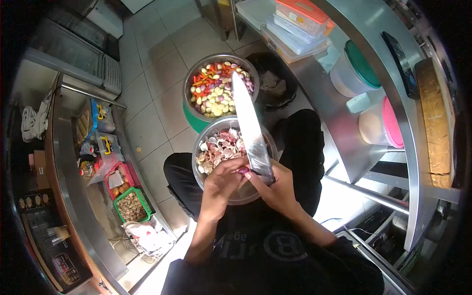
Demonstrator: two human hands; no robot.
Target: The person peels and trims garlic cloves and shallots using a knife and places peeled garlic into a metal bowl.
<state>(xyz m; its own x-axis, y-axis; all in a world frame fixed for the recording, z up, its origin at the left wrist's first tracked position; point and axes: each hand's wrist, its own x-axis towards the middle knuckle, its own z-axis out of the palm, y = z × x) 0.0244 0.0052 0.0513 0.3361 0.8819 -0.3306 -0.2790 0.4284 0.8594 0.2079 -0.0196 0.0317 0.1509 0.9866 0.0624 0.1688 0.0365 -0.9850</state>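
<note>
Over the near steel bowl (197, 169), my left hand (220, 186) pinches a small purple shallot (242, 170). My right hand (276, 189) grips a large kitchen knife (250, 123) low on its blade, with the point aimed away from me and my thumb against the shallot. The knife's handle is hidden by my hand. Garlic and shallot skins (223, 150) fill the near bowl. Beyond it, a second steel bowl (187, 88) holds peeled garlic, shallots and red chillies (216, 91). The blade's tip overlaps that far bowl in view.
To the right, a steel shelf (314, 93) carries stacked plastic boxes (300, 29) and tubs with green (363, 64) and pink lids (392, 122). A black bag (275, 96) stands beside the far bowl. At left, a low shelf holds a green basket (147, 204) and a red basket (130, 174).
</note>
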